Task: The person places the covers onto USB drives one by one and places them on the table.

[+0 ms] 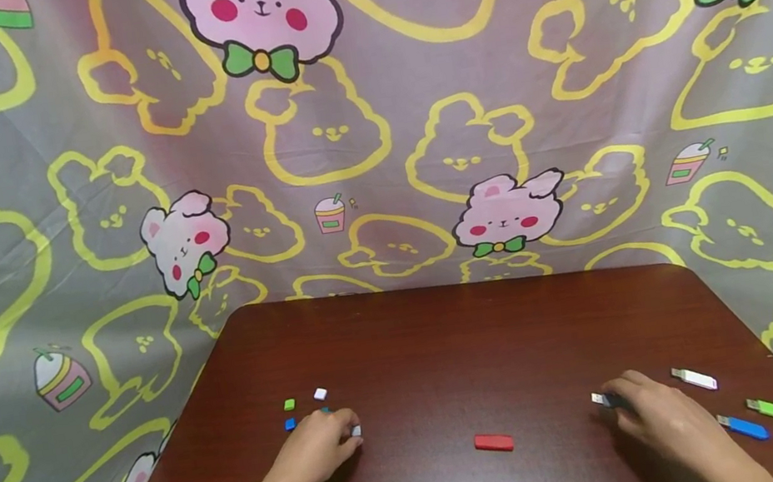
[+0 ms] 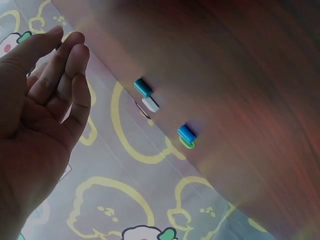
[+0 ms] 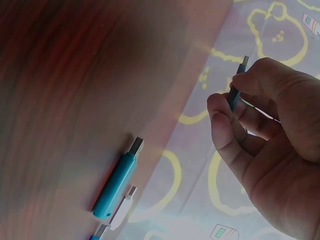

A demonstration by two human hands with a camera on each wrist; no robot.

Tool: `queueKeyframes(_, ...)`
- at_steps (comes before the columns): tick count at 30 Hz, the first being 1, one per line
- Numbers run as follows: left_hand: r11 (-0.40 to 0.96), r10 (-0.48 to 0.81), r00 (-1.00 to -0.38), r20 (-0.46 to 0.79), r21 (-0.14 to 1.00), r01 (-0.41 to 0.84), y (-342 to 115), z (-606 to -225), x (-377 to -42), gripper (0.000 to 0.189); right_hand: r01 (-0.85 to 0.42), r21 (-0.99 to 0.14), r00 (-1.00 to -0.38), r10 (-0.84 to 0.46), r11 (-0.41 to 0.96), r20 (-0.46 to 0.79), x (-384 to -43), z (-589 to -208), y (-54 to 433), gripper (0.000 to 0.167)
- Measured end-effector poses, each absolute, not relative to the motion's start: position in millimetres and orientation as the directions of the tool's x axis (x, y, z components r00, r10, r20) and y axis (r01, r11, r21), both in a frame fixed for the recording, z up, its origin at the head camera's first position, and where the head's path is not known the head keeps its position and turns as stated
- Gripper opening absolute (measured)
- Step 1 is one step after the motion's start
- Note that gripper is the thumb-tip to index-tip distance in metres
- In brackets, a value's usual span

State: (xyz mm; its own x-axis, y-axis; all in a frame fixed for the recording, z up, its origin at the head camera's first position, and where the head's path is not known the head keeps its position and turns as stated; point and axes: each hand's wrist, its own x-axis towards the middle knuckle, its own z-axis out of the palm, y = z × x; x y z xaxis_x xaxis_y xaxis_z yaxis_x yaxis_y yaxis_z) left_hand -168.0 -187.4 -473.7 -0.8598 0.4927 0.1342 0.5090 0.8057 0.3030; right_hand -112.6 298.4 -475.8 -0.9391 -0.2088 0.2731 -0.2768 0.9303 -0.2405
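My left hand [image 1: 316,447] is over the table's left side, pinching a small light-grey cap [image 1: 356,430] between thumb and fingertips. In the left wrist view the fingers hide that cap. Close by lie a green cap [image 1: 289,405], a white cap [image 1: 320,394], a blue cap [image 1: 290,425] and a teal cap [image 2: 142,87], partly hidden by the hand in the head view. Over at the right, my right hand [image 1: 660,412] pinches a dark USB stick [image 3: 236,92], its metal plug pointing left in the head view. Between the hands lies a red USB stick [image 1: 493,442], no plug showing.
Right of my right hand lie uncapped USB sticks: white [image 1: 695,379], green [image 1: 772,411] and blue [image 1: 744,427]. A teal stick [image 3: 115,185] shows in the right wrist view. Patterned cloth [image 1: 379,192] hangs around the brown table [image 1: 433,343].
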Motion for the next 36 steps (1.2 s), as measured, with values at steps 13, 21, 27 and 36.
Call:
queueKeyframes(13,0.798,0.51,-0.844,0.167,0.274,0.537,-170.3,-473.1,-168.0,0.013,-0.278,-0.261,-0.948,-0.22,0.924,0.23,-114.2,-474.2,284.6,0.028)
queueKeyframes(21,0.791,0.523,-0.829,0.198,0.251,0.558,-162.0,-473.4,-167.9,0.014,-0.32,-0.253,-0.927,-0.247,0.913,0.281,-114.3,-475.9,280.1,0.029)
queueKeyframes(27,0.795,0.516,-0.836,0.188,0.256,0.549,-158.2,-473.5,-168.0,0.013,-0.349,-0.23,-0.904,-0.262,0.908,0.337,-114.3,-478.2,279.7,0.03)
queueKeyframes(36,0.789,0.532,-0.829,0.169,0.257,0.559,-153.2,-475.0,-170.2,0.014,-0.362,-0.243,-0.9,-0.27,0.9,0.342,-115.4,-478.2,276.2,0.029)
